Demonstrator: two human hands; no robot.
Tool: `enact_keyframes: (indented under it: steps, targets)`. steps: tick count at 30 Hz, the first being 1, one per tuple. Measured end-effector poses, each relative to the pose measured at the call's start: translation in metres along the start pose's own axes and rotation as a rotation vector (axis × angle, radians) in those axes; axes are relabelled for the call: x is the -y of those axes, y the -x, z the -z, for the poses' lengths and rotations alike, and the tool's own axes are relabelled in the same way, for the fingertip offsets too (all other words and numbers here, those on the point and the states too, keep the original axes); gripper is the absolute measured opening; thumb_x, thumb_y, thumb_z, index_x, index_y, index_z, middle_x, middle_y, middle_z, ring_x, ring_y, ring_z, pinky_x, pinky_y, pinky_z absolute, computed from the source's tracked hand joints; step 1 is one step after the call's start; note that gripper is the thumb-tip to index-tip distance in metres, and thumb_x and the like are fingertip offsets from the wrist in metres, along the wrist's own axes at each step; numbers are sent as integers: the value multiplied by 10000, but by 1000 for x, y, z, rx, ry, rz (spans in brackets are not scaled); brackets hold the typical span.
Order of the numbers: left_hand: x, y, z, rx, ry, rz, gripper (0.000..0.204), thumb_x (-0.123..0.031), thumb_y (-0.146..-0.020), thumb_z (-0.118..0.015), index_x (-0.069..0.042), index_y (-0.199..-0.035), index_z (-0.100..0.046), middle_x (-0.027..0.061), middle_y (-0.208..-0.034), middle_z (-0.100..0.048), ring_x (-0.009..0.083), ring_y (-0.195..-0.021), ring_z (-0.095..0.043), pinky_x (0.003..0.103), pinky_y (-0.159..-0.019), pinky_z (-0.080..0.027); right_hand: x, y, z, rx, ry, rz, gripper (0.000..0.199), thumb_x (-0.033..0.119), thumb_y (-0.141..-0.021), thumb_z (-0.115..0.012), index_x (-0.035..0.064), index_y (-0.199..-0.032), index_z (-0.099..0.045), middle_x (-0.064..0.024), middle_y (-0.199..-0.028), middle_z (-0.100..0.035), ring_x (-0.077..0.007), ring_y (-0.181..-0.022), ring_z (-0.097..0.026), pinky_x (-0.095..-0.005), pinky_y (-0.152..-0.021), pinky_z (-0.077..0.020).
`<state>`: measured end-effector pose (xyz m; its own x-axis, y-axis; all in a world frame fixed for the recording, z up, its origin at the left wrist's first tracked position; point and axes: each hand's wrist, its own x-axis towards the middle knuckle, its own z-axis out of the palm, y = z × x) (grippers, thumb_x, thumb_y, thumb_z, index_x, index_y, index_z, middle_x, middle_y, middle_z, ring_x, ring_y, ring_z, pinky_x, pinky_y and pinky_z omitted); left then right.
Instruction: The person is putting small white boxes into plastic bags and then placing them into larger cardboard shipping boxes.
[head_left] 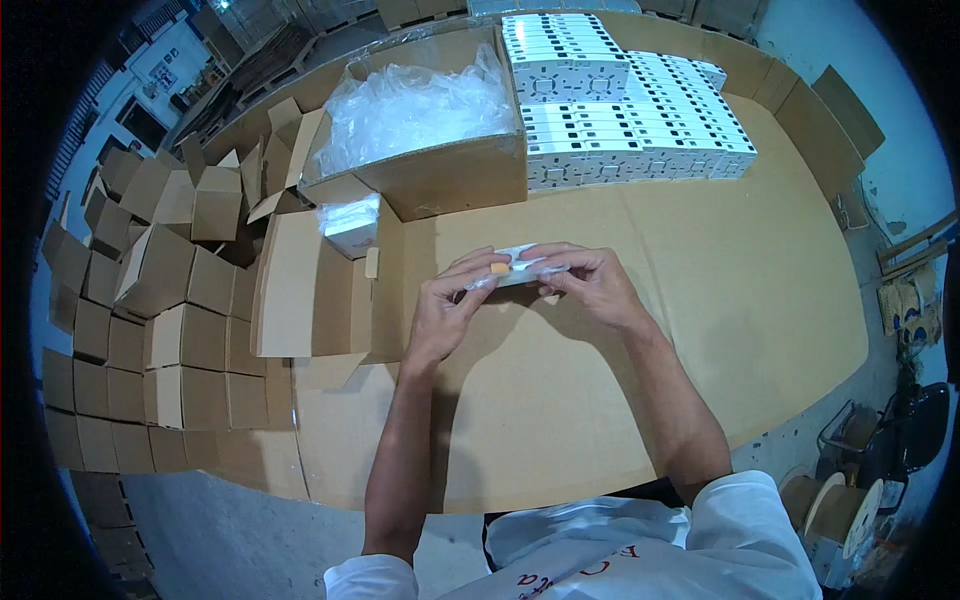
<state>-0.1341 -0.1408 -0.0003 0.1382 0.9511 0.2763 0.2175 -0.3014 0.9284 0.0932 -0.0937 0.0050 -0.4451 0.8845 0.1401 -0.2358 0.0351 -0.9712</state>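
Over the middle of the cardboard-covered table, my two hands hold a small, flat white box [516, 268] between them, with what looks like clear plastic film around it. My left hand [445, 305] grips its left end, fingers over the far side and thumb near. At the opposite end my right hand [600, 285] pinches the plastic with thumb and fingers. A small orange patch [500, 268] shows by the left fingertips; I cannot tell whether it is a label or a separate piece. To the left, an open cardboard carton [340, 300] contains plastic-wrapped white boxes [352, 225].
A large carton [450, 180] full of clear plastic bags [415, 108] stands at the back. Right of it rise stacked white boxes [640, 125] with black marks. Many small brown cartons [195, 330] crowd the left. Cable reels [830, 510] stand on the floor at lower right.
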Motion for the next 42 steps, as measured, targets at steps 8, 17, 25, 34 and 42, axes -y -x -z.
enact_keyframes:
  steps: [8, 17, 25, 34, 42]
  targets:
    - [-11, 9, 0, 107, 82, 212, 211, -107, -965, -618, -16, -1121, -727, 121, -1156, -695, 241, -1232, -550, 348, -998, -475, 7, 5, 18, 210, 245, -14, 161, 116, -935, -661, 10, -1005, -759, -68, -1048, -721, -79, -758, -601, -247, -637, -484]
    - [4, 11, -7, -83, 518, 394, 350, -244, -1008, -578, 82, -1085, -680, 143, -1021, -693, 199, -910, -685, 349, -810, -614, 8, 9, -11, -123, 130, 5, 156, 29, -915, -653, 4, -1045, -735, -53, -877, -704, -95, -735, -607, -261, -657, -491]
    - [-9, 5, -8, -152, 656, 473, 382, -261, -1010, -558, 97, -1119, -634, 177, -1075, -669, 232, -957, -688, 363, -824, -628, 5, 4, -8, 61, 505, 400, 368, -113, -836, -514, 22, -1120, -706, -112, -909, -677, -197, -772, -650, -291, -722, -512]
    - [-18, 8, -5, -144, 675, 481, 392, -264, -1023, -539, 97, -1131, -645, 186, -1119, -663, 232, -1013, -675, 370, -856, -620, 18, 9, -15, 54, 522, 274, 297, 7, -783, -674, 24, -1077, -716, -74, -860, -674, -142, -694, -613, -279, -636, -498]
    - [-35, 27, 4, -105, 698, 387, 353, -190, -1044, -482, -21, -1348, -542, 158, -1139, -646, 242, -1051, -662, 350, -834, -631, 30, 26, -34, 65, 610, 238, 267, 1, -796, -722, 14, -1063, -713, -77, -868, -694, -143, -689, -609, -285, -645, -496]
